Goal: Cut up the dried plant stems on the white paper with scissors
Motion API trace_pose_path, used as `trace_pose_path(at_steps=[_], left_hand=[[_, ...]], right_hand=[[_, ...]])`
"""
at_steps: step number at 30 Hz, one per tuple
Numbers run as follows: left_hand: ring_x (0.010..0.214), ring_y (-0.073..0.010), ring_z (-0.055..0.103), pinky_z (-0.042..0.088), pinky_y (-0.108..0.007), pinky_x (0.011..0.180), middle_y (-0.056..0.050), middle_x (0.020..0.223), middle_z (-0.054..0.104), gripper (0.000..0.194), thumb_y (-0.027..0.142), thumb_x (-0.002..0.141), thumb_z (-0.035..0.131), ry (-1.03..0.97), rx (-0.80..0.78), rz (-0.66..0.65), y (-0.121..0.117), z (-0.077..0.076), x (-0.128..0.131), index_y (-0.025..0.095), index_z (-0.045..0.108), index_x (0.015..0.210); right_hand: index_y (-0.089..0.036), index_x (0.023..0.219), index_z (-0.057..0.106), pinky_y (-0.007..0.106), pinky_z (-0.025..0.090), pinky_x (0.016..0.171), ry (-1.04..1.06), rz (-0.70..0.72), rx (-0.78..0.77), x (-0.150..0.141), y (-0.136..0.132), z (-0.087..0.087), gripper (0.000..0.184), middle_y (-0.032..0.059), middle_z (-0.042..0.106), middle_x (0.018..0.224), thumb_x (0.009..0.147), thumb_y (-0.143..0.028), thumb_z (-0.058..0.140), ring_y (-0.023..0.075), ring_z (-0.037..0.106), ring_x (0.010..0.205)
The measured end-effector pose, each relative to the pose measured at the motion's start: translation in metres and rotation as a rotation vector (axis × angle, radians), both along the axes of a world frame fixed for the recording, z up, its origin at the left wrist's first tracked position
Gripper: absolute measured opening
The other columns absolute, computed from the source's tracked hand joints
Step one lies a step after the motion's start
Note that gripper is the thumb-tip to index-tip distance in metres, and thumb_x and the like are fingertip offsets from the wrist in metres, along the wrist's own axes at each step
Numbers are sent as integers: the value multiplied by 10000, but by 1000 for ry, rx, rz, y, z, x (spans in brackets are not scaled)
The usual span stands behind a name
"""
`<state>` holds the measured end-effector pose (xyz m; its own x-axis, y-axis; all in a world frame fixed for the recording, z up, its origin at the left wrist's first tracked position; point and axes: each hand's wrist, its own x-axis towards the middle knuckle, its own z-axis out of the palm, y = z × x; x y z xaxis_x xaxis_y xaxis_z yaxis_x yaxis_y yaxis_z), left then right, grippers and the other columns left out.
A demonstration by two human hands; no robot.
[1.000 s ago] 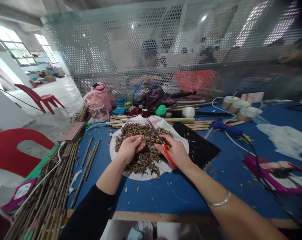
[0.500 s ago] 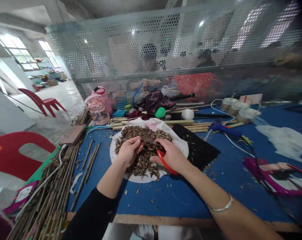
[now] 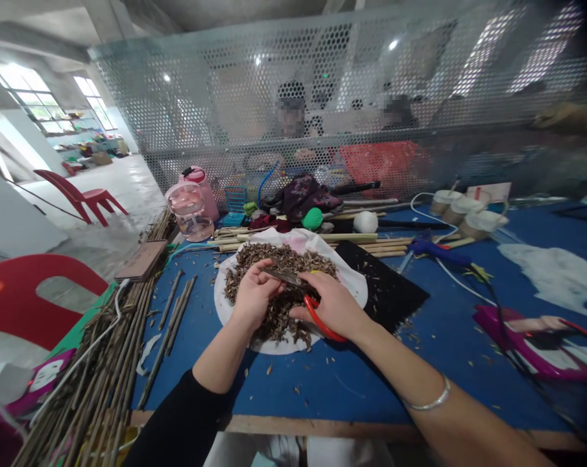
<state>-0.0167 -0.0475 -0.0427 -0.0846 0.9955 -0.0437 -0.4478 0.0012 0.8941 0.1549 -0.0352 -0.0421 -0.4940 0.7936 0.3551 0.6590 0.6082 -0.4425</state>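
Note:
My right hand (image 3: 329, 301) grips a pair of scissors (image 3: 309, 305) by the red handles, the dark blades pointing left toward my other hand. My left hand (image 3: 254, 295) is closed, thumb and fingers pinched at the blade tips; what they hold is too small to make out. Beneath both hands lies a heap of brown dried plant pieces (image 3: 281, 324), spread over a round white cloth (image 3: 349, 275). A black sheet (image 3: 388, 285) is partly under the cloth's right side.
Long thin sticks (image 3: 108, 363) are bundled along the left edge, with a phone-like pink slab (image 3: 141, 261) on them. Bamboo lengths, a green ball (image 3: 313, 218) and a white ball (image 3: 366, 222) lie behind. A blue glue gun (image 3: 439, 253) and lidded cups (image 3: 480, 224) stand right.
My left hand's fingers have shifted and opened slightly around the blade tips. The scissors have turned a little, and their blades show more plainly. Behind the mesh, a person's hands have moved.

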Motion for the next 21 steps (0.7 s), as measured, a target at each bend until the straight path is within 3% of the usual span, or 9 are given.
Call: trace_pose_path(at_steps=[3, 6, 10, 16, 18, 21], left_hand=[[519, -70, 554, 425, -182, 560, 59, 572, 574, 451, 147, 614, 672, 73, 46, 33, 0, 0, -2, 159, 450, 1007], [531, -83, 565, 435, -200, 581, 59, 559, 568, 472, 183, 607, 693, 114, 33, 48, -1, 0, -4, 156, 453, 1013], [550, -91, 576, 450, -217, 600, 46, 586, 586, 585, 178, 595, 707, 98, -19, 57, -1, 1, -5, 145, 416, 1102], [541, -101, 575, 447, -226, 587, 22, 618, 607, 781, 129, 611, 689, 133, -144, 106, 1, -3, -5, 114, 275, 1273], [527, -112, 569, 442, -231, 564, 16, 602, 604, 680, 162, 635, 682, 270, -164, 116, 1, -4, -7, 122, 351, 1227], [502, -125, 544, 415, -237, 540, 3, 551, 585, 278, 269, 690, 642, 678, -144, 148, -1, -1, -12, 152, 568, 931]], right_hand=[[-217, 1062, 595, 327, 445, 737, -18, -21, -54, 2, -2, 2, 454, 77, 658, 960, 702, -492, 627, 235, 599, 876], [-240, 918, 632, 260, 409, 583, -39, -16, -130, 4, -4, 6, 321, 18, 659, 719, 724, -493, 600, 182, 592, 656], [-215, 853, 634, 229, 379, 515, 2, 31, -214, 4, -4, 7, 343, -11, 606, 575, 742, -532, 563, 136, 523, 511], [-213, 810, 661, 229, 392, 510, 8, 12, -236, 1, -2, 5, 351, 2, 616, 572, 726, -543, 573, 146, 542, 518], [-218, 848, 663, 229, 397, 512, 1, -4, -242, 3, -1, 5, 344, 6, 632, 591, 721, -529, 584, 152, 558, 528], [-216, 910, 647, 240, 417, 540, 6, -31, -244, 7, 3, 6, 372, 12, 654, 625, 711, -526, 596, 169, 590, 562]])
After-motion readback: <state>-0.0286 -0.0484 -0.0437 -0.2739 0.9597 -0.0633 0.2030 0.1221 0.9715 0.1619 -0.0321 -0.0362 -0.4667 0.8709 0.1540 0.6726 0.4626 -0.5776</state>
